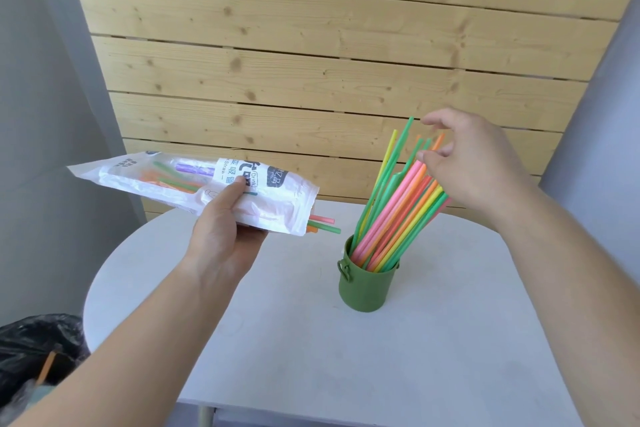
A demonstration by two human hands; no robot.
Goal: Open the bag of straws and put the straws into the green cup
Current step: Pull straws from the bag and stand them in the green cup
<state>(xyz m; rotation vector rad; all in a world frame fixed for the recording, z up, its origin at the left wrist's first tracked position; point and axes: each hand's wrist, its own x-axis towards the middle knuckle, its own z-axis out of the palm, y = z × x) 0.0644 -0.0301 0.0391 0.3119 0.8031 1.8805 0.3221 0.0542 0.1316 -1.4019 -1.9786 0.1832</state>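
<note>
My left hand (221,236) grips a white plastic bag of straws (145,184), held roughly level above the table's left side. A few straws (323,224) poke out of its open right end. The green cup (367,284) stands upright on the white table, with several pink, orange, yellow and green straws (398,215) leaning in it toward the right. My right hand (478,166) hovers at the tops of those straws, fingers spread and loosely curled, touching or nearly touching them. Nothing is clasped in it.
The round white table (346,374) stands in front of a wooden plank wall (311,62). A bin lined with a black bag (38,347) sits on the floor at the lower left, with an orange straw in it.
</note>
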